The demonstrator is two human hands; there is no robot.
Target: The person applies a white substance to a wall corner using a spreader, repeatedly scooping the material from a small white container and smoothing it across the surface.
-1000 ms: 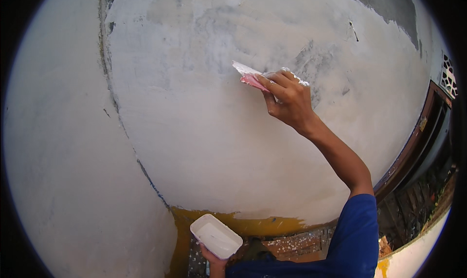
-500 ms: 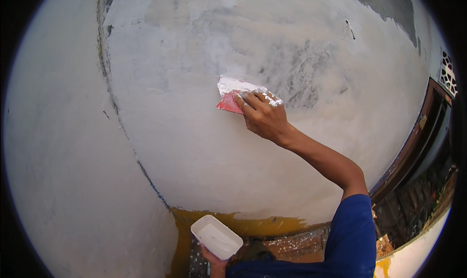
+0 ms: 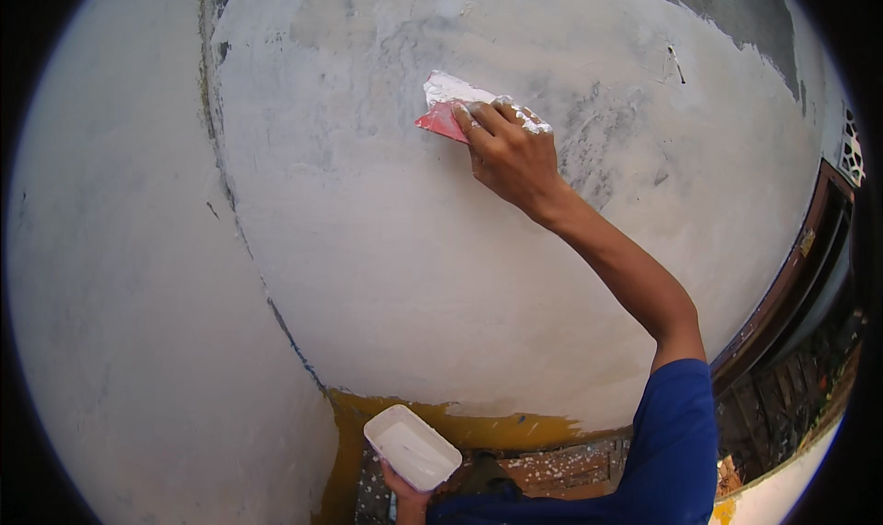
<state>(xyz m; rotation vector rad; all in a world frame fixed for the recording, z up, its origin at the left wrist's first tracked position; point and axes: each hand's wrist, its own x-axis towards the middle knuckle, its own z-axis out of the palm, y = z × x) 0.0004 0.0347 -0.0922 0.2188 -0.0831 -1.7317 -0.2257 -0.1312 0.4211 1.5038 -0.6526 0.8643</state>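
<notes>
Patchy grey-white wall point(image 3: 386, 258); L hand point(image 3: 402, 485) holds rect. tub point(image 3: 384, 422), R hand point(image 3: 515, 153) paste-smeared red scraper point(image 3: 443, 121).

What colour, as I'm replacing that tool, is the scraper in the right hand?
The scraper is red, smeared white; see the head view.

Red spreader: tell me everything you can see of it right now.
The red spreader is a thin, flat piece that looks like plastic. Thick white paste coats its upper part, leaving red bare along the lower left. The right hand grips it, fingers across the near face and hiding its right end; the left end sticks out free. It sits up against or just off the pale wall; contact can't be told.
</notes>
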